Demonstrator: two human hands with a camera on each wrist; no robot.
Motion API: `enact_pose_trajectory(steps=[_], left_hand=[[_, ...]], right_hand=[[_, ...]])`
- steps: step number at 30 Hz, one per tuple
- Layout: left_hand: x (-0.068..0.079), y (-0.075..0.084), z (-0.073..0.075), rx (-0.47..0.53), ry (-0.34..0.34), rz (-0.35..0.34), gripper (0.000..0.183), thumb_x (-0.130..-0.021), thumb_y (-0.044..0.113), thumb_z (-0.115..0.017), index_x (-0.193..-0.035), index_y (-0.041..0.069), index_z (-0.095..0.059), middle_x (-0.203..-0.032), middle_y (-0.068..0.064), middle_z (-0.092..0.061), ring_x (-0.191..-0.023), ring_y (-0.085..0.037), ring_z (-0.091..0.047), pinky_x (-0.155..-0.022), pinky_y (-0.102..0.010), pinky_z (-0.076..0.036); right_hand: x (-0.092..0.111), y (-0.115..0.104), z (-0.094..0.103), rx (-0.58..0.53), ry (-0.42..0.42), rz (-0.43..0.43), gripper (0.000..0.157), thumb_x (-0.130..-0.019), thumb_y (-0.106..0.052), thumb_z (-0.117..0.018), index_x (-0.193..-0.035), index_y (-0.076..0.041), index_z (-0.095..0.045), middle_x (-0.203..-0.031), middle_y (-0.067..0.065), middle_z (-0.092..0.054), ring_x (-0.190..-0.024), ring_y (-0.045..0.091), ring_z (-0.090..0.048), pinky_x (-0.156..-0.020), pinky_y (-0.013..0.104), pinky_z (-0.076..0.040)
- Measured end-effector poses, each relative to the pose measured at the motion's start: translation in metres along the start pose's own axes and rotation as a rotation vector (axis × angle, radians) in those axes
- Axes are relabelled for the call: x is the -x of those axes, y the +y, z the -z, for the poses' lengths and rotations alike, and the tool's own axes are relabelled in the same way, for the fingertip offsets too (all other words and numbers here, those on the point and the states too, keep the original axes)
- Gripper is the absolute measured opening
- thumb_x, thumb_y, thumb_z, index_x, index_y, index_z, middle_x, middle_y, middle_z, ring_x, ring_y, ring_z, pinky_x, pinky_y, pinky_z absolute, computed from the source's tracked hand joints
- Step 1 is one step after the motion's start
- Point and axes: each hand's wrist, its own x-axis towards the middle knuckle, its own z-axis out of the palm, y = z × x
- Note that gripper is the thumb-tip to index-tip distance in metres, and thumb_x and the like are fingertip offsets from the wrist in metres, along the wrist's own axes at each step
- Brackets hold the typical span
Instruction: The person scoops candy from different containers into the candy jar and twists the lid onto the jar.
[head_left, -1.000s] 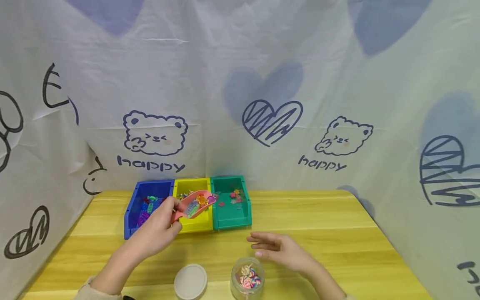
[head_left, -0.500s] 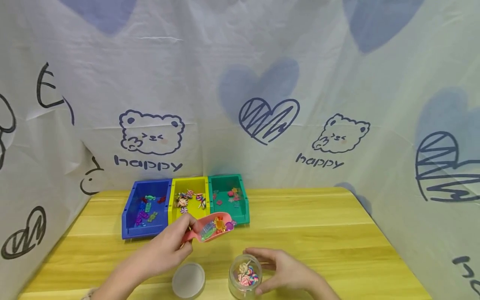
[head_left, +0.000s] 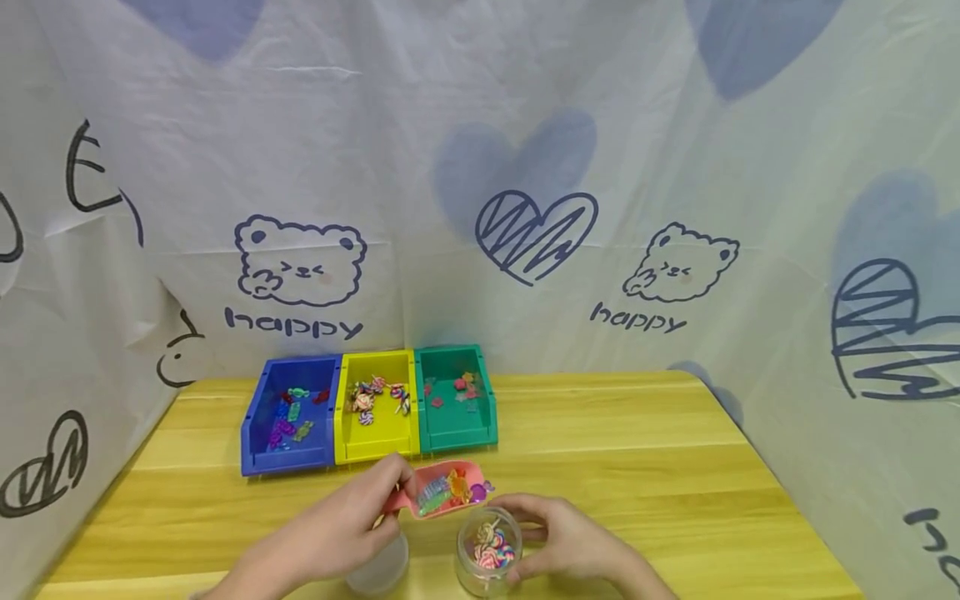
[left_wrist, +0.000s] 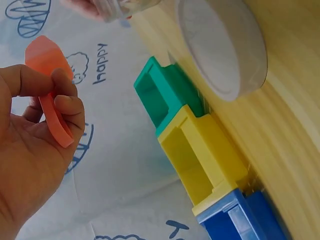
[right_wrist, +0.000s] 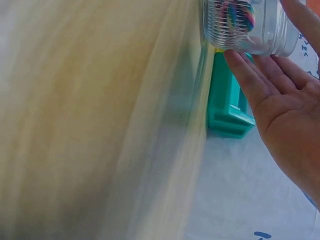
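Observation:
My left hand (head_left: 352,525) grips the handle of a pink scoop (head_left: 423,504). Several translucent wrapped-candy-shaped pieces (head_left: 442,490) lie in the scoop, with a purple one at its lip. The scoop is just above and to the left of a clear jar (head_left: 467,575), which stands upright without its lid. Inside the jar are several swirl lollipop charms (head_left: 493,550). My right hand (head_left: 566,537) holds the jar from its right side, thumb in front and fingers behind. In the left wrist view, fingers curl round the scoop handle (left_wrist: 56,122).
Blue (head_left: 296,458), yellow (head_left: 378,446) and green (head_left: 457,437) bins stand side by side at the back, holding small candy-like charms. A white round lid (head_left: 378,575) lies left of the jar, partly behind my left hand. A printed cloth (head_left: 420,167) hangs behind the wooden table (head_left: 622,467).
My left hand has brought the loaded scoop from over the yellow bin rightward and nearer, beside the jar. My right hand has moved down and taken hold of the jar.

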Motion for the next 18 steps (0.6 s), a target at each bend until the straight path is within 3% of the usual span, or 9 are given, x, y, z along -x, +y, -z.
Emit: enact_pose_trajectory(steps=[9, 13, 18], left_hand=[[-0.003, 0.001, -0.01, 0.023, -0.09, -0.014, 0.031, -0.094, -0.006, -0.058, -0.112, 0.018, -0.05, -0.097, 0.006, -0.053, -0.084, -0.005, -0.053, -0.073, -0.022, -0.051], [-0.004, 0.003, -0.013, 0.001, -0.129, 0.025, 0.032, -0.094, -0.005, -0.058, -0.112, 0.02, -0.05, -0.104, 0.008, -0.055, -0.089, -0.005, -0.055, -0.079, -0.023, -0.053], [-0.006, 0.005, -0.016, -0.004, -0.173, 0.077, 0.034, -0.093, -0.006, -0.057, -0.11, 0.022, -0.05, -0.101, 0.01, -0.055, -0.086, -0.005, -0.055, -0.075, -0.023, -0.051]], right_hand=[[-0.002, 0.001, 0.002, 0.016, 0.001, -0.017, 0.076, -0.082, -0.007, -0.088, -0.148, -0.003, -0.051, -0.146, 0.013, -0.058, -0.137, 0.033, -0.055, -0.107, 0.031, -0.049], [-0.002, -0.001, 0.002, 0.014, 0.007, -0.029, 0.075, -0.082, -0.007, -0.088, -0.148, -0.004, -0.052, -0.146, 0.011, -0.059, -0.137, 0.032, -0.055, -0.106, 0.031, -0.049], [-0.001, -0.002, 0.0, -0.008, 0.013, -0.044, 0.075, -0.082, -0.005, -0.087, -0.148, -0.006, -0.053, -0.146, 0.013, -0.058, -0.136, 0.03, -0.055, -0.106, 0.031, -0.05]])
